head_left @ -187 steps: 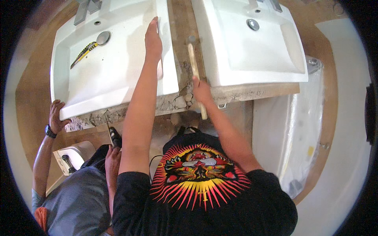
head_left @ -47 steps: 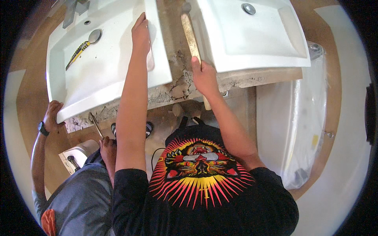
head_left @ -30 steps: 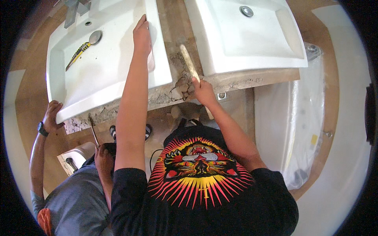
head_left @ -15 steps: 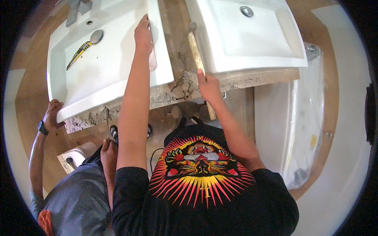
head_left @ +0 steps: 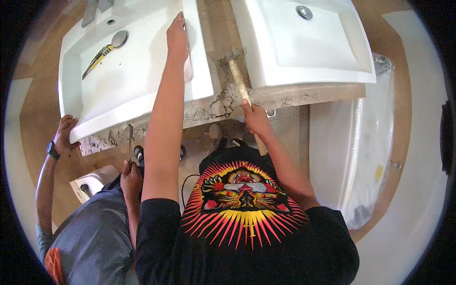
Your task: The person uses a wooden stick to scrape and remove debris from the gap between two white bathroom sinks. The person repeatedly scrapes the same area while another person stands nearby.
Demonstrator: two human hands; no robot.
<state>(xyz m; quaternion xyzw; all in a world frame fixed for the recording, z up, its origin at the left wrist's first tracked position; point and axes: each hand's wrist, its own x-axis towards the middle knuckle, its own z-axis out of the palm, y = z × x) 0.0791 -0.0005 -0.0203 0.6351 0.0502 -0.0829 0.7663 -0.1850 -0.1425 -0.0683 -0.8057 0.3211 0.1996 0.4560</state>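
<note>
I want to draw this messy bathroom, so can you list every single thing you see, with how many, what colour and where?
Sink basins: 2, white, the left basin tilted, the right basin beside it.
Broken countertop: 1, grey and cracked, between and under the basins.
Hammer: 1, wooden handle, over the cracked gap.
Utility knife: 1, yellow and black, inside the left basin.
Faucet: 1, grey, top of the left basin.
Toilet: 1, white, wrapped in clear plastic, on the right.
Co-worker: 1, grey shirt, lower left, gripping the left basin's edge and a thin tool.
Left hand: 1, resting on the left basin's right rim.
Right hand: 1, fingers closed round the hammer's handle.
</note>
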